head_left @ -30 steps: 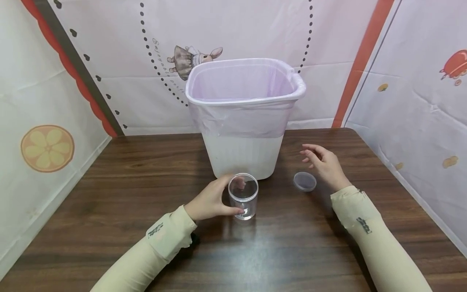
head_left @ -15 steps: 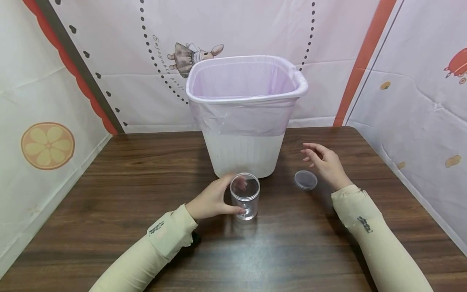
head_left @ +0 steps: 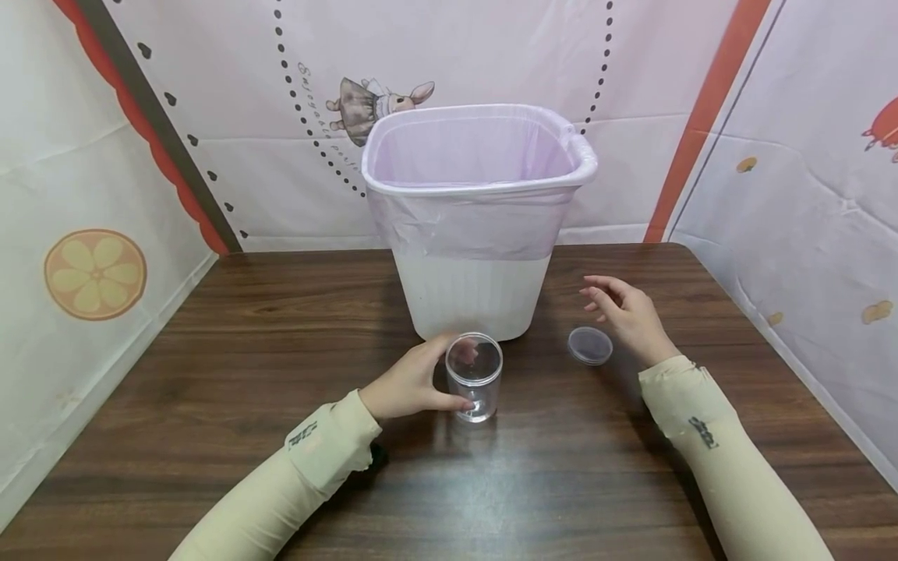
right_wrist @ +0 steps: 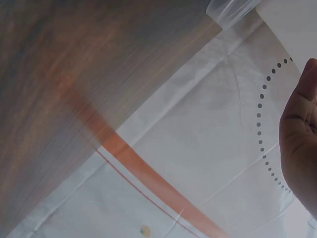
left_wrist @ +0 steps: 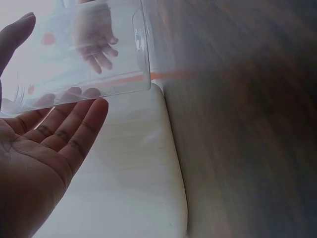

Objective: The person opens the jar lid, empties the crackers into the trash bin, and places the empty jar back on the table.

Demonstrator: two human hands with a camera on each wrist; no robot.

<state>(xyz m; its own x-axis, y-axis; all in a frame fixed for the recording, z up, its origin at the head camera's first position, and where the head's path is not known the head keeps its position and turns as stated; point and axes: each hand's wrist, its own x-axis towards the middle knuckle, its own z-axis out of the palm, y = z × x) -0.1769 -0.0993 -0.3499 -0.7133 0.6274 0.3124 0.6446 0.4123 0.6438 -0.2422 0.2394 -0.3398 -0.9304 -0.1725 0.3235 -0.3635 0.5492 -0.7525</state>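
Note:
A clear, open-topped plastic jar [head_left: 475,382] stands upright in front of the bin. My left hand [head_left: 410,379] grips it from the left side, thumb at the front and fingers round the back. In the left wrist view, the fingers of the left hand [left_wrist: 49,148] lie along the wall of the jar [left_wrist: 124,74], and my other hand shows through it. To the right, a round clear lid [head_left: 590,346] lies flat on the table. Just beyond and beside this lid hovers my right hand [head_left: 627,318], fingers loosely bent and holding nothing.
A tall white bin [head_left: 471,296] lined with a pale purple bag stands at the table's back, right behind the jar. Printed cloth [head_left: 631,54] hangs behind and on both sides of the brown wooden table [head_left: 295,312].
The head view has tilted very slightly, shifting the scene a little in the picture. Both hands, the jar and the lid keep their places.

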